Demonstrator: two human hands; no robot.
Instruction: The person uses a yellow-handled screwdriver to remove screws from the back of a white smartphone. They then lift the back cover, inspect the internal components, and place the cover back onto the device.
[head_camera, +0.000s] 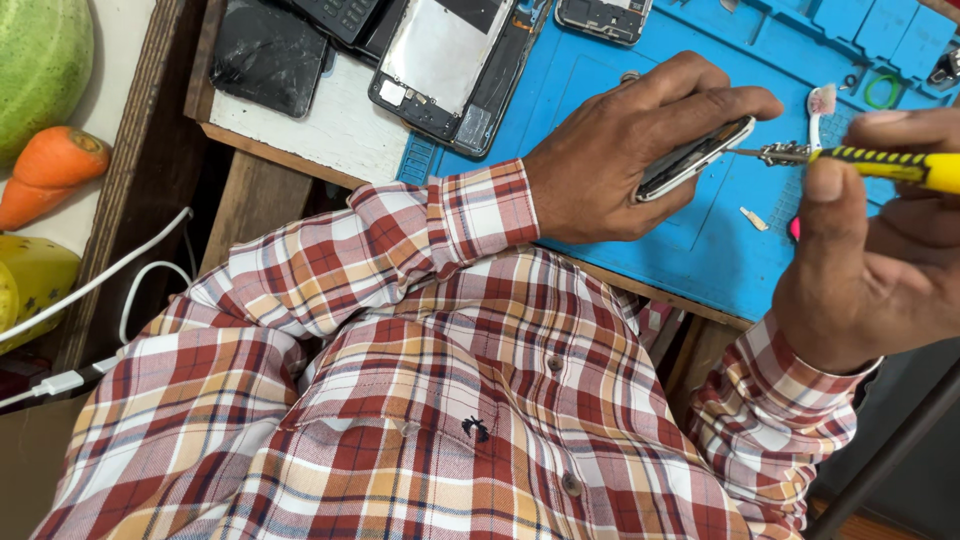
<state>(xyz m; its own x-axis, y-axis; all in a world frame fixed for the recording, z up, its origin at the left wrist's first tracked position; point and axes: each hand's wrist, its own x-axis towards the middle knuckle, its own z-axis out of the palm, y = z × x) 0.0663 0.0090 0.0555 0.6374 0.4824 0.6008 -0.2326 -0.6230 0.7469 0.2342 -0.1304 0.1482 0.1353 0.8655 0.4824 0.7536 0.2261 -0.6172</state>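
Opened phone held on edge, screwdriver tip at its rim.

Head view: the left hand (615, 150) is curled around an opened phone (693, 158), gripping it edge-on just above the blue mat (700, 250) on the surface. The right hand (880, 240) pinches a yellow-handled screwdriver (870, 162), its metal tip touching the phone's edge. A white brush (818, 105) lies on the mat behind; other dismantled phones (445, 60) lie farther back.

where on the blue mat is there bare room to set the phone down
Bare blue mat lies under the held phone, between the left hand and right hand, apart from one small scrap. The mat's top edge is crowded with opened phones and tray compartments.
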